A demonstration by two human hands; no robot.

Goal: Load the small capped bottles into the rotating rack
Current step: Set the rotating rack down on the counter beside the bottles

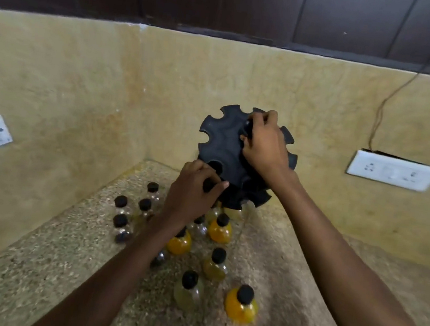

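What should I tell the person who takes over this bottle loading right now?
Left hand: fingers closed on a black cap at the rack's near edge, apparently a bottle going into a slot.
Right hand: on the rack top, fingers around a dark knob or cap; which one, I cannot tell.
Done: no bottle clearly seated.
Left: about a dozen bottles stand on the counter, among them the nearest orange bottle.

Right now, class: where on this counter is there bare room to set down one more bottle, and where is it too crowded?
Free: the speckled counter right of the rack, under the right forearm, and the near-left stretch beside the left wall. Crowded: the strip before the rack, where capped bottles cluster under the left hand.
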